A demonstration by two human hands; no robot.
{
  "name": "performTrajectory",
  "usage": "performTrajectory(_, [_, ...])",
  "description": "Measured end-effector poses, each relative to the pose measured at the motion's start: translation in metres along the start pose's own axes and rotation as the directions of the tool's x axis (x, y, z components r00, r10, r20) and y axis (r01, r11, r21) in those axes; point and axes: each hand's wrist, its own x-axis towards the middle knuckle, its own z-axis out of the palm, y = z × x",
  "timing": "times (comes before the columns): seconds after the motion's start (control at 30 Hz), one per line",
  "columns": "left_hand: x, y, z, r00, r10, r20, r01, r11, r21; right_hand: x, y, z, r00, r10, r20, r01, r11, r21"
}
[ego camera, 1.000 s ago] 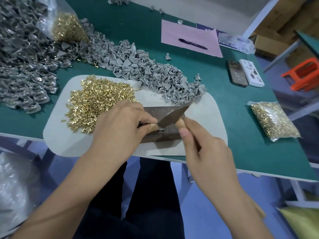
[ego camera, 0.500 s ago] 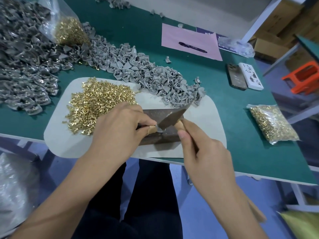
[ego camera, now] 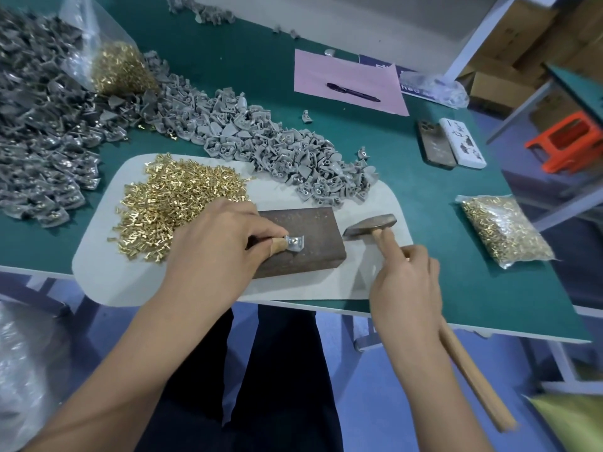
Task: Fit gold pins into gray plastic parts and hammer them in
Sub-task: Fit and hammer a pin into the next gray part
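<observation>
Gray moulded plastic, small and curved with a round boss at its middle, describes the part (ego camera: 294, 244) under work; we find it lying on the dark rusty metal block (ego camera: 303, 238) that sits on the pale rounded mat (ego camera: 107, 275) at the near edge of the green counter (ego camera: 440, 256). Our left hand (ego camera: 225, 243) pinches the part at its left end between thumb and a taped fingertip. We judge it light and stiff, liable to skip under a blow, so a hold at the outer edge, clear of the boss, seems soundest. Whether a gold pin sits in the boss we cannot tell. Our right hand (ego camera: 406, 288) grips the wooden-handled hammer (ego camera: 372, 225) high on the shaft, its head just beside the block. Loose gold pins (ego camera: 176, 203) lie heaped left; unworked gray parts (ego camera: 293, 158) lie behind.
</observation>
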Motion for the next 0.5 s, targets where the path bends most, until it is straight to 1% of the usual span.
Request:
performTrajectory(0.07, [0.000, 0.000, 0.000, 1.000, 0.011, 0.002, -0.011, 1.000, 0.019, -0.001, -0.002, 0.001, 0.988, -0.057, -0.146, 0.062, 0.998, 0.028])
performTrajectory(0.1, [-0.001, 0.001, 0.001, 1.000, 0.016, 0.001, -0.016, 1.000, 0.019, -0.002, -0.005, 0.000, 0.969, -0.104, -0.226, 0.130, 0.986, 0.104])
performTrajectory(0.13, [-0.002, 0.001, 0.001, 1.000, 0.023, -0.005, -0.023, 1.000, 0.007, -0.003, -0.009, -0.002, 0.944, -0.168, -0.286, 0.234, 0.948, 0.214])
performTrajectory(0.17, [-0.003, 0.002, 0.002, 0.999, 0.033, -0.018, -0.033, 0.999, -0.014, -0.004, -0.016, -0.004, 0.919, -0.239, -0.314, 0.343, 0.877, 0.336])
performTrajectory(0.2, [-0.006, 0.002, 0.002, 0.998, 0.043, -0.037, -0.044, 0.998, -0.044, -0.006, -0.024, -0.007, 0.893, -0.313, -0.323, 0.433, 0.794, 0.427])
performTrajectory(0.23, [-0.009, 0.002, 0.001, 0.997, 0.046, -0.058, -0.050, 0.996, -0.080, -0.009, -0.033, -0.010, 0.865, -0.380, -0.328, 0.499, 0.723, 0.477])
performTrajectory(0.3, [-0.016, 0.001, -0.003, 0.994, 0.028, -0.104, -0.042, 0.989, -0.141, -0.011, -0.052, -0.013, 0.811, -0.478, -0.337, 0.584, 0.642, 0.496])
performTrajectory(0.4, [-0.028, -0.014, -0.015, 0.987, -0.036, -0.154, 0.009, 0.985, -0.170, -0.013, -0.082, -0.011, 0.784, -0.539, -0.308, 0.615, 0.603, 0.508])
performTrajectory(0.5, [-0.040, -0.037, -0.027, 0.980, -0.138, -0.145, 0.102, 0.968, -0.229, -0.016, -0.113, -0.006, 0.758, -0.603, -0.249, 0.629, 0.574, 0.524])
